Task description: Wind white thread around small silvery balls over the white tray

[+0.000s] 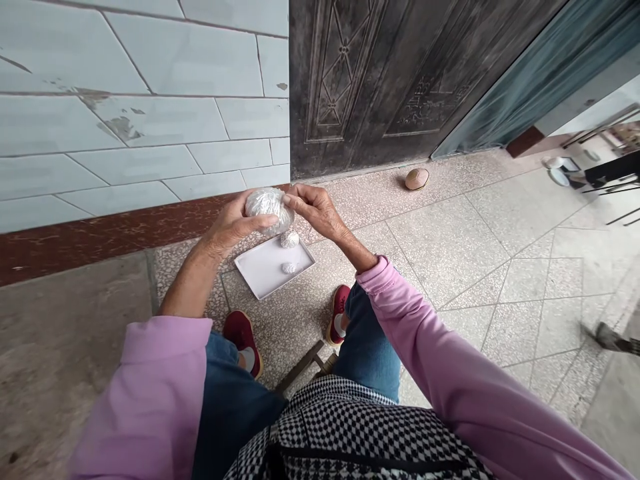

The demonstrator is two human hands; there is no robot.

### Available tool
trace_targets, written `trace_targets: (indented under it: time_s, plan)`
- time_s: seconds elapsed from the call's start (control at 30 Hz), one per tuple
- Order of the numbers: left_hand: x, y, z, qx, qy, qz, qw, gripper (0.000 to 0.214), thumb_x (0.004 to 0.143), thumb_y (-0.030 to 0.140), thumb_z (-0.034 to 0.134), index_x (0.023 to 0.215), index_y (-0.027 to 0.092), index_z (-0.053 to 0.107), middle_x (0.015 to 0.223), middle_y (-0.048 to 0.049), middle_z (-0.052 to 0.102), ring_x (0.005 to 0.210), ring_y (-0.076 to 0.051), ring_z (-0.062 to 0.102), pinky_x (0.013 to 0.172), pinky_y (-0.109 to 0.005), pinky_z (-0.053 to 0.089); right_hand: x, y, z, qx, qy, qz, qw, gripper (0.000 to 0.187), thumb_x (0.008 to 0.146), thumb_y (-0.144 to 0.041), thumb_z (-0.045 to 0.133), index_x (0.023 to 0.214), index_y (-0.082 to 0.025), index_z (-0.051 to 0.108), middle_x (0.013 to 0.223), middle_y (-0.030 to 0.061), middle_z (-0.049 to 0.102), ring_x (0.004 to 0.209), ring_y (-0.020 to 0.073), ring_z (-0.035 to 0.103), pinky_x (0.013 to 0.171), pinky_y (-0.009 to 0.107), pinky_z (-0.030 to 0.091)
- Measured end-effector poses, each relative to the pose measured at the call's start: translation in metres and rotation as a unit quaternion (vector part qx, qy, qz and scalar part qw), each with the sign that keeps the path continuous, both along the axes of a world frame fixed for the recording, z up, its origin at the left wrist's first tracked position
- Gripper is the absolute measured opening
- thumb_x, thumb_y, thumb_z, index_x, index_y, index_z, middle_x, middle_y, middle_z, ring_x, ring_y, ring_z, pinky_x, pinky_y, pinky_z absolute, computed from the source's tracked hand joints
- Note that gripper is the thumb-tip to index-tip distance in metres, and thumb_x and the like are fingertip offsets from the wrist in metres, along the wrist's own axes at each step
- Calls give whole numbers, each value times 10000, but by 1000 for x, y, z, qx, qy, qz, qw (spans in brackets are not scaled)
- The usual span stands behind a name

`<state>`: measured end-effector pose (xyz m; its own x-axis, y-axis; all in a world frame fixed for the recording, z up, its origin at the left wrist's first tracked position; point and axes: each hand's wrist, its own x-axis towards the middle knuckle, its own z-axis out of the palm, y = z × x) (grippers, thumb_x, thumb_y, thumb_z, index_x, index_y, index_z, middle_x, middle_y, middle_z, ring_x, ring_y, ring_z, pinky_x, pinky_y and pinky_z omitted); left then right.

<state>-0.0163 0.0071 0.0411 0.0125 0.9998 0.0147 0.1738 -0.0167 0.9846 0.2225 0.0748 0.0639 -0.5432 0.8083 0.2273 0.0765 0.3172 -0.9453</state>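
Both hands are up and working together here! The left hand [229, 225] is cupped around one side of a crinkled, silvery wrapped ball [269, 210], and the right hand [314, 210] pinches in from the other side, its fingertips [289, 199] pressed against the upper edge. That's a firm two-handed clamp, with the ball held between the palms and fingers.

Just below the hands lies a shallow white tray [260, 265] on the terrazzo floor [450, 253]. Right under the ball, a small wrapped ball [289, 239] sits at the tray's far edge, with a second small wrapped ball [289, 267] just nearer the hands.

Now the danger: that wrap looks slick, so a loosened pinch could let the big ball slide free and land on the small ones. They're sitting on a very low rim, and one knock could roll them off onto the floor. Press too hard with those fingertips and the thin wrap could split. Past the right hand, a tan oval object [417, 179] lies by the dark metal door [380, 80].
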Motion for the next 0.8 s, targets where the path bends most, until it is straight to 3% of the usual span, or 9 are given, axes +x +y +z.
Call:
trace_targets:
  time_s: [0.17,0.37,0.63,0.8]
  plan:
    - [7,-8,12,-45,-50,-84,994,897,819,552,1073,1569,143,802,1372,-143,889,1276,-378,785,1070,-451,658,3,9,-3,-14,5,-43,999,745,1163,-654,1006,763,-293,492,755,-26,395,785,210,437,732,362,459]
    - [10,-9,12,-75,-67,-164,981,839,920,612,1005,1581,131,815,1338,-167,903,1300,-410,819,1032,-446,677,0,14,-9,-39,33,-45,998,732,1221,-490,972,715,-301,478,743,-48,357,784,174,361,766,373,411]
    - [21,-2,3,-69,-52,-122,989,1013,746,645,1117,1602,190,822,1374,-173,898,1279,-458,866,1012,-467,744,-1,23,-20,-90,20,-63,994,679,1159,-460,1045,762,-276,525,745,-49,396,786,175,372,726,337,379]
    - [16,0,3,-93,-171,-120,973,1083,710,631,1140,1618,139,815,1338,-223,906,1318,-502,860,1024,-505,778,-3,36,-36,-107,30,-25,994,655,1217,-538,936,791,-262,522,758,-55,452,781,151,394,736,308,381]
